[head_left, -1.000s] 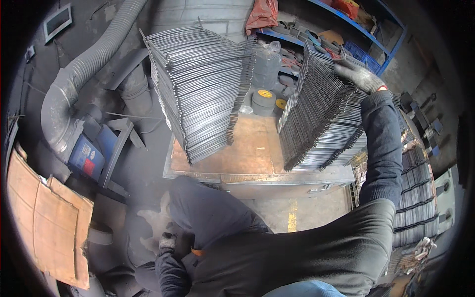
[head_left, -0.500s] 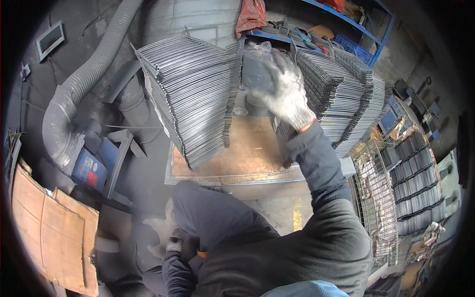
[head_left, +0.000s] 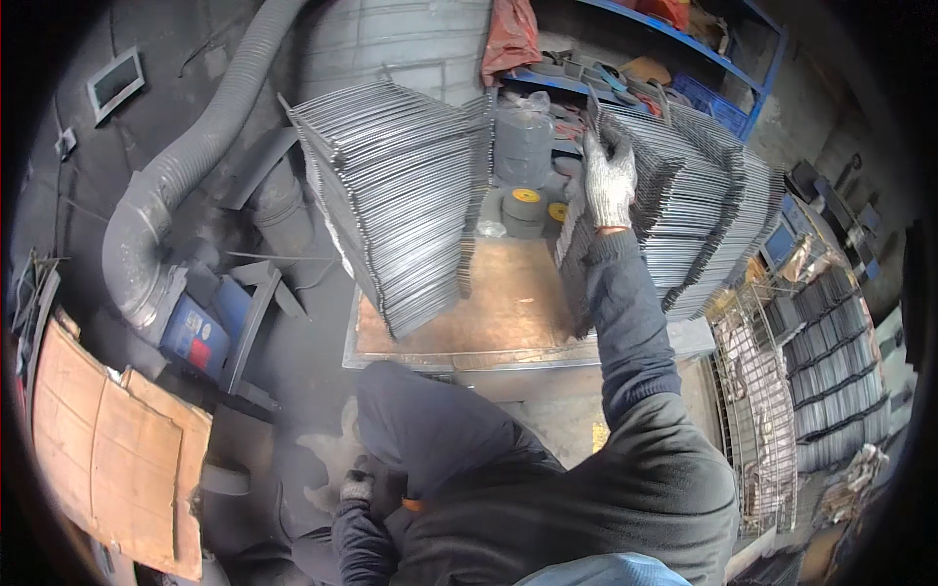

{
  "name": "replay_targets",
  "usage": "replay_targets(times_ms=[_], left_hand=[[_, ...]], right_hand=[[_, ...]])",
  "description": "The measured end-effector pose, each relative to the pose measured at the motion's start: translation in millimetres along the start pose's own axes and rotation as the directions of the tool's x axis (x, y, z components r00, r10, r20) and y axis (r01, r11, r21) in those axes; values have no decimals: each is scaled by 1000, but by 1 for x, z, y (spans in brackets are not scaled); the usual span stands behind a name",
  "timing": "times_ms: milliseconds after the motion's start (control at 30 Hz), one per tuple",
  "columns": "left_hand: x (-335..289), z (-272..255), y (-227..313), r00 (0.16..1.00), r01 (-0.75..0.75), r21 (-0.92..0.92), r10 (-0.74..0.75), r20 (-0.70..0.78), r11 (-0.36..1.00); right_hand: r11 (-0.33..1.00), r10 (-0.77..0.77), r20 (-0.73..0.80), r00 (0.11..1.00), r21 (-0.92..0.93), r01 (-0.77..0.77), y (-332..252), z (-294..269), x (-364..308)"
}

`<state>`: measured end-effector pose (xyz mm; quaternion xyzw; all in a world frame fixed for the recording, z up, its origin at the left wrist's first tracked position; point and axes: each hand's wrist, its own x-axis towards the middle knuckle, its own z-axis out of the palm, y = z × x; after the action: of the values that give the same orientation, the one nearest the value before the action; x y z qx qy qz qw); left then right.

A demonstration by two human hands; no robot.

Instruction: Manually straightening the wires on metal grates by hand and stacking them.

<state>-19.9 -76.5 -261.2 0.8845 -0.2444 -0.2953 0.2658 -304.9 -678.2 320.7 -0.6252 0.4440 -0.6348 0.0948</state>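
Note:
My right hand [head_left: 610, 184], in a white work glove, is at the near-left edge of the right stack of metal wire racks [head_left: 699, 210]. Its thumb and fingers straddle a rack's edge and appear closed on it; the fingertips are partly hidden. Low on the left, beside my bent knee, my left hand [head_left: 358, 483] is closed in a grey glove. What it holds, if anything, is too dark to make out. A second tall stack of wire racks [head_left: 401, 205] leans on the left of the worktable, apart from both hands.
Brown board [head_left: 518, 293] covers the worktable between the stacks. Behind it stand a grey wrapped cylinder [head_left: 523, 142] and round discs with yellow centres [head_left: 526, 196]. A ribbed duct [head_left: 210, 127] and cardboard [head_left: 112, 449] are left; a wire cage [head_left: 752, 410] is right. Blue shelving [head_left: 684, 44] stands behind.
My right hand has moved from above the space between the stacks rightward onto the right stack, its spread fingers drawing in. My left hand stays low. The view has shifted slightly.

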Motion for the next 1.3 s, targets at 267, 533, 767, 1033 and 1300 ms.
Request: replay_targets(times_ms=[267, 533, 767, 1033, 1300], left_hand=[[-9, -10, 10, 995, 96, -50, -97, -19, 994], [-28, -23, 30, 980, 191, -139, -196, -28, 972], [-35, -31, 41, 985, 158, -135, -167, -53, 978], [-33, -32, 48, 980, 188, -164, -195, -30, 968], [-33, -33, 47, 979, 192, -154, -200, -44, 969]], right_hand=[[841, -447, 218, 868, 432, 325, -130, 22, -55], [645, -613, 760, 216, 323, 693, -229, 70, -33], [683, -506, 854, 116, 315, 659, -234, 83, -15], [659, -436, 899, -42, 351, 665, -248, 91, 2], [652, -432, 901, -39, 341, 677, -250, 89, 1]])
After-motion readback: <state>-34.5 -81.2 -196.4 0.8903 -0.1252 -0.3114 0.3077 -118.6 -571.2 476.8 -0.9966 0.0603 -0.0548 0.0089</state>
